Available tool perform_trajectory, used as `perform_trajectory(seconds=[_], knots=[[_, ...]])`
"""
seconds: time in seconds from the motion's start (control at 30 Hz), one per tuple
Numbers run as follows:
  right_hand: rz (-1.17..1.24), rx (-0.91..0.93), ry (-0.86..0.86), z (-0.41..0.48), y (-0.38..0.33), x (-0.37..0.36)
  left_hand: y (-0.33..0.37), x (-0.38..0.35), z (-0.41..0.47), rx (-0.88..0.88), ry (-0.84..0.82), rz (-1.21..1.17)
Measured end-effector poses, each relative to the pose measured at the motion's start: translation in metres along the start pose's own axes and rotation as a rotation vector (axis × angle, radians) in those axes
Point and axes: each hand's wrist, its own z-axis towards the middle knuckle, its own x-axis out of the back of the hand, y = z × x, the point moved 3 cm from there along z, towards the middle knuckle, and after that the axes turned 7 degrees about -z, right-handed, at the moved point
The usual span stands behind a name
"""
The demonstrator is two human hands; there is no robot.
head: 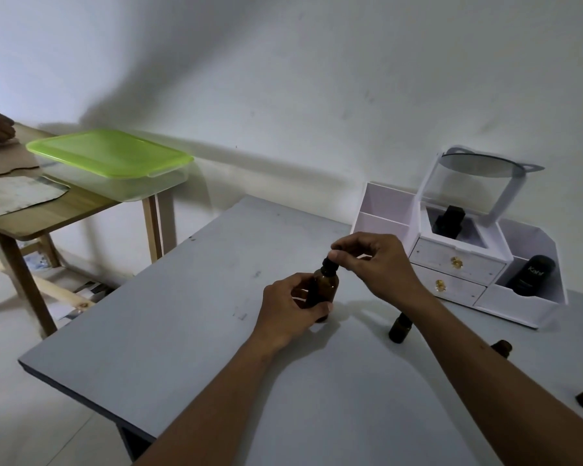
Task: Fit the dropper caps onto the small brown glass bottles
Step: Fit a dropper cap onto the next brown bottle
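The glass bottle (324, 289) is gripped at its body by the left hand (292, 306); the dropper cap (329, 264) is pinched by the right hand (372, 264). Glass is judged fragile and slippery.

Open grey table (169, 317) left; white organizer (458, 260) right.

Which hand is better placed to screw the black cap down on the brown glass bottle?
The right hand: its fingertips already pinch the black dropper cap from above. The left hand wraps the brown glass bottle and steadies it.
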Motion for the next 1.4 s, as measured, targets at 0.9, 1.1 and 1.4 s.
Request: perform_trajectory(seconds=[0.9,1.1,1.4], knots=[[-0.009,0.015,0.062,0.005,-0.014,0.009,0.004,0.002,-0.002,-0.011,0.011,-0.023],[0.072,0.055,0.171,0.011,-0.037,0.053,0.007,0.001,-0.004,0.018,-0.002,-0.024],[0.234,0.089,0.343,-0.004,-0.047,0.134,0.013,0.002,-0.017,-0.004,0.145,0.002]])
